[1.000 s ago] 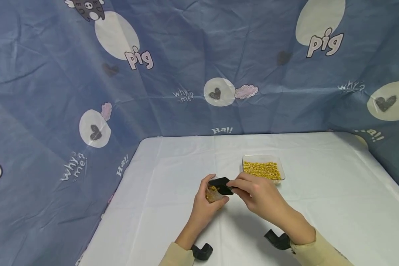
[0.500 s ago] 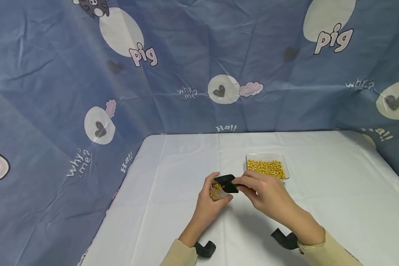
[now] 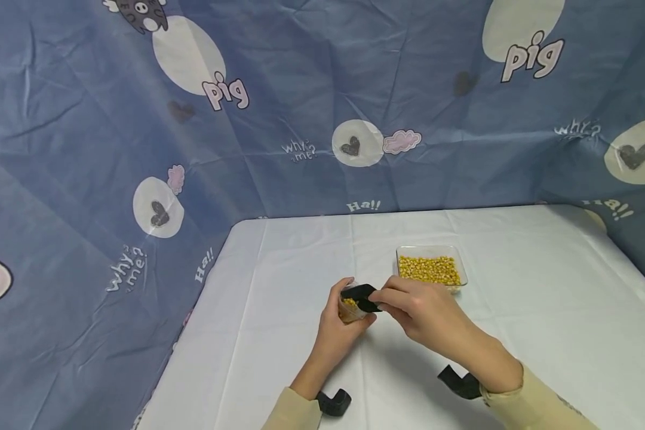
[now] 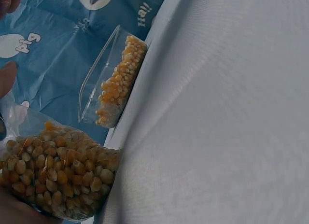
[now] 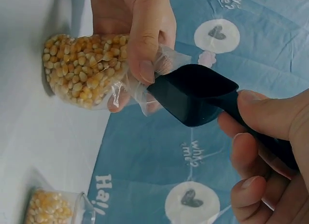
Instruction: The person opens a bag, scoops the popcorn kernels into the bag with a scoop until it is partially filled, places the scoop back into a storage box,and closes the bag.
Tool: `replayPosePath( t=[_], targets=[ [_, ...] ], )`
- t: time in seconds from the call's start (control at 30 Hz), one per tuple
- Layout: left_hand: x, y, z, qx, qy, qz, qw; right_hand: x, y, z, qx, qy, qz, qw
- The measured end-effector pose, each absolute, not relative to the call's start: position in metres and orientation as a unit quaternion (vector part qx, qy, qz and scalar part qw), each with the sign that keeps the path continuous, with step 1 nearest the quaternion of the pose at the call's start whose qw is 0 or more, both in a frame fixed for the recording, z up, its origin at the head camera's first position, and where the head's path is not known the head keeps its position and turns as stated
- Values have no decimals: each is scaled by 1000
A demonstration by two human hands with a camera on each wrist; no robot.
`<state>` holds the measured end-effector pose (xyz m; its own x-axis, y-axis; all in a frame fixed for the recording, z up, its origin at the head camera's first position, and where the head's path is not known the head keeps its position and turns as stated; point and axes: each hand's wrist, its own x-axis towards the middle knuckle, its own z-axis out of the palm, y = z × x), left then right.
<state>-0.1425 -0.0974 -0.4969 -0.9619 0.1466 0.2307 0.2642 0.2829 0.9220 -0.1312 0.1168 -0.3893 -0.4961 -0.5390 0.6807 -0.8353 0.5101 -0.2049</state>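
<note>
My left hand (image 3: 333,331) holds a clear plastic bag of corn kernels (image 5: 82,64) around its neck, thumb in front, in the right wrist view. The kernels fill the bag's lower part, and its mouth stands open. In my right hand (image 3: 427,310) a black scoop (image 5: 193,96) is gripped by its handle between thumb and fingers. The scoop's front edge lies at the bag's mouth, close to the left thumb, and its dark bowl shows no kernels. Only fingertips of the right hand show at the left wrist view's edge.
Behind the right hand, a clear rectangular container (image 3: 430,246) holds more kernels (image 4: 120,81) on the white-covered table (image 3: 279,358). A blue printed cloth (image 3: 279,89) hangs behind and to the sides. Black curved pieces (image 3: 334,404) sit at both wrists.
The scoop has shifted slightly left over the bag's mouth since half a second ago. Both hands keep their hold, and the head view has shifted a little.
</note>
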Motion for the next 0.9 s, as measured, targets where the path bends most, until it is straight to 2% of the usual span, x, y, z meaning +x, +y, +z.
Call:
replayPosePath(
  t=[0.13, 0.5, 0.7, 0.9],
  targets=[
    [-143, -97, -498, -125, -798, -587, 49, -131, 122, -389, 384, -830, 306, 263],
    [-141, -94, -490, -124, -793, -595, 51, -134, 152, -382, 223, -850, 455, 145],
    [-128, -91, -459, -123, -796, -590, 53, -140, 173, -378, 141, -855, 479, 139],
    [-126, -90, -457, -119, -795, -593, 54, -149, 190, -379, 92, -875, 449, 157]
  ],
)
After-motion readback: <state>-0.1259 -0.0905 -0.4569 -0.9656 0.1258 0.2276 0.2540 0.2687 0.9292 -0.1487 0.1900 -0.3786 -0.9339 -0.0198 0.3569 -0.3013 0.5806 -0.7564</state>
